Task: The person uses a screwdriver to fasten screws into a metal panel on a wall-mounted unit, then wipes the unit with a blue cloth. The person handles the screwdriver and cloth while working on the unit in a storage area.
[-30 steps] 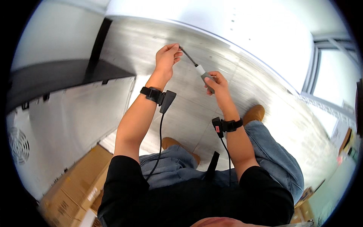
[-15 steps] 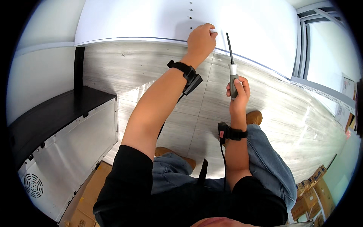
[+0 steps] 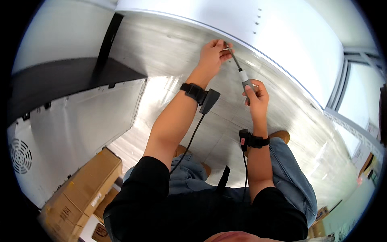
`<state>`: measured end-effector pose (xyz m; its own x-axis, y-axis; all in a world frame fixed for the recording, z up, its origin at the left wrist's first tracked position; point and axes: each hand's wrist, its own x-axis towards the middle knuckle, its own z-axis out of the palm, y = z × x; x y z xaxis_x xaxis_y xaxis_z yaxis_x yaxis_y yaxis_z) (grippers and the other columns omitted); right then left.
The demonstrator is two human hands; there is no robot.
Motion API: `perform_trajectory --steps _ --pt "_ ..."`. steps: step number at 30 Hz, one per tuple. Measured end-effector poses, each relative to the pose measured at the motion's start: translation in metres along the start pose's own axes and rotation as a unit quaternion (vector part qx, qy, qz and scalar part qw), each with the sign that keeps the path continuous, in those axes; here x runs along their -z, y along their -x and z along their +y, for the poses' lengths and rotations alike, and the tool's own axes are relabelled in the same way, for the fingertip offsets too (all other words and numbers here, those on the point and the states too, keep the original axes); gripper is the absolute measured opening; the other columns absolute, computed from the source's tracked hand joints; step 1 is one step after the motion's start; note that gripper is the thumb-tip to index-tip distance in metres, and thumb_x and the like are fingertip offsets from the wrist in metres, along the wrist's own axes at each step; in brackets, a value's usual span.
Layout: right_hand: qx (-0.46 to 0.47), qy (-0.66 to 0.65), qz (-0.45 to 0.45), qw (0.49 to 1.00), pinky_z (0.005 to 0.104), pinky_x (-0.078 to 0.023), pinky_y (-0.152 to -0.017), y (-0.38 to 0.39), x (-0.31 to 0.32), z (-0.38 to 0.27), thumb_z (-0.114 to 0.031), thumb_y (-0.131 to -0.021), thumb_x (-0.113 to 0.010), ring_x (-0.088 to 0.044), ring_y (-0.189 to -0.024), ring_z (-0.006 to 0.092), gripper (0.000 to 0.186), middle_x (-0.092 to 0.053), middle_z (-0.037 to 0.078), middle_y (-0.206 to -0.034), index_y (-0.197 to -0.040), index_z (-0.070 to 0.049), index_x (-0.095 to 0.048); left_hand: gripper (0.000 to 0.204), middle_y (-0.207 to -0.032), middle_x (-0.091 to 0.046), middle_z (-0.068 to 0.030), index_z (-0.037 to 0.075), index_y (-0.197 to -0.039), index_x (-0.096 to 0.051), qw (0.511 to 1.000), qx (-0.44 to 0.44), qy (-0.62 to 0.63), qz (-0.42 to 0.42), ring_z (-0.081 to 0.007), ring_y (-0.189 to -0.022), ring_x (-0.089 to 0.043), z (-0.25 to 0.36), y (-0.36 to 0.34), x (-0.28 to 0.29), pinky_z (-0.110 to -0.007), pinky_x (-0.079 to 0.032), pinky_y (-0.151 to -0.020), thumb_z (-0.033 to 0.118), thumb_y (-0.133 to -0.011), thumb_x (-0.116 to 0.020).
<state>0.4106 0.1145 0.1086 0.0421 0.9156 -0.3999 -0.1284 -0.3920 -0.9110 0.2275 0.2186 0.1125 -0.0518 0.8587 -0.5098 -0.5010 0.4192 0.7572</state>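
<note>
My right hand [image 3: 258, 94] is closed around the grey-and-white handle of a screwdriver [image 3: 243, 78], whose dark shaft points up and left. My left hand [image 3: 213, 56] has its fingertips pinched at the screwdriver's tip; a small shiny piece shows there, too small to name. Just beyond both hands stands a white panel [image 3: 294, 48] with a short column of small fittings or holes [image 3: 256, 23]. Black straps with boxes [image 3: 207, 101] and cables are on both my wrists.
A metal cabinet [image 3: 72, 117] with a black top and round vent is at left, cardboard boxes [image 3: 76, 193] below it. A grey metal frame [image 3: 336, 84] stands at right. Pale plank-look floor [image 3: 217, 125] lies under my feet.
The view has shifted. Half a second ago my left hand was up by the panel's fittings, apart from the upright screwdriver; now it is back at the tip, and the screwdriver leans left.
</note>
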Motion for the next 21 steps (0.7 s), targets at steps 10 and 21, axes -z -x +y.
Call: perform_trajectory --steps 10,21 --pt "-0.005 0.147 -0.208 0.967 0.0232 -0.034 -0.046 0.008 -0.116 0.005 -0.016 -0.083 -0.064 -0.045 -0.051 0.0062 0.027 -0.055 0.0 -0.066 -0.108 -0.005 -0.063 0.021 -0.105 -0.062 -0.0152 -0.001 -0.109 -0.051 0.978 -0.038 0.093 0.181 -0.0235 -0.092 -0.063 0.044 0.077 0.161 -0.033 -0.055 -0.084 0.016 -0.1 -0.042" --pt "-0.041 0.199 -0.408 0.89 0.023 -0.033 -0.043 -0.005 -0.189 -0.002 -0.019 -0.08 -0.066 -0.048 -0.052 0.0062 0.029 -0.058 0.001 -0.063 -0.105 -0.004 -0.067 0.018 -0.103 -0.062 -0.0183 -0.004 -0.104 -0.05 0.939 -0.103 0.138 0.298 -0.0211 -0.086 -0.065 0.041 0.169 0.245 -0.029 -0.059 -0.082 0.011 -0.099 -0.042"
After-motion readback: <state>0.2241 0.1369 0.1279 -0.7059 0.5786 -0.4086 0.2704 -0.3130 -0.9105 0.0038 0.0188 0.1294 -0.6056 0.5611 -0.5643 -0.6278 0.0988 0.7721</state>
